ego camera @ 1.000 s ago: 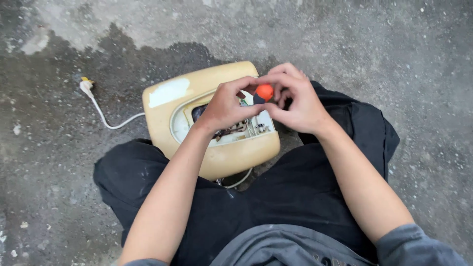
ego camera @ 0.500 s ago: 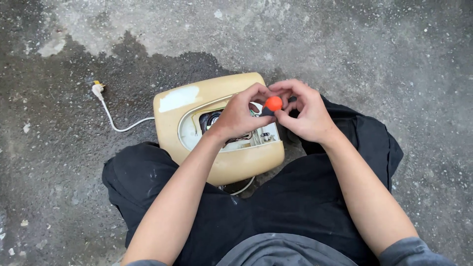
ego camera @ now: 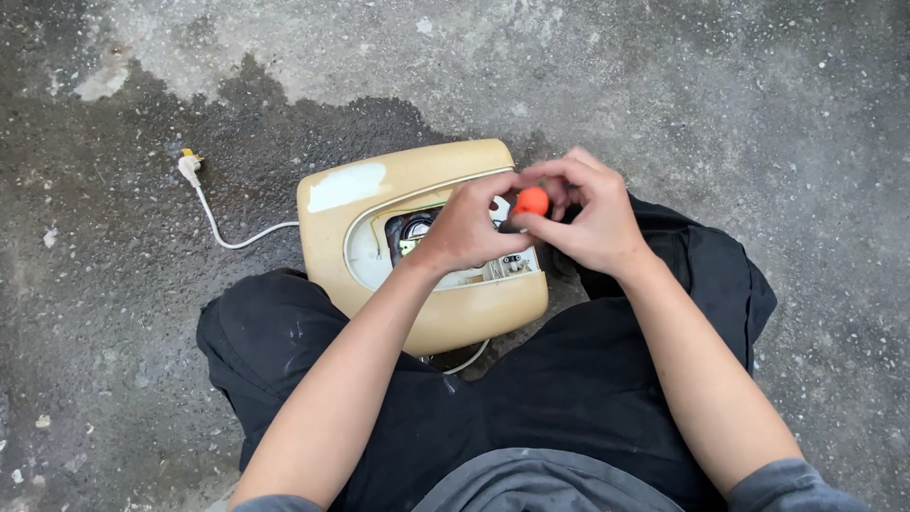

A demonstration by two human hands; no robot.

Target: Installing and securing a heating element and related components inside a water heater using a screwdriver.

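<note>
Head view: person seated on concrete floor (ego camera: 720, 85), legs in black trousers (ego camera: 569, 379), I read it near to far.
Left hand (ego camera: 464, 232): fingers curled, resting on the open panel of the beige appliance (ego camera: 417, 313); I can't tell if it pinches anything.
Right hand (ego camera: 592, 223): closed around an orange-tipped tool (ego camera: 532, 200), fingertips pinching it.
Tool position: between both hands, over the appliance's exposed internals; right hand nearer.
Tool axis: orange end faces up toward me, shaft hidden, apparently pointing down into the opening.
Appliance: lies flat, long axis left-right.
Far: white cord (ego camera: 232, 237) runs left to plug (ego camera: 188, 163).
</note>
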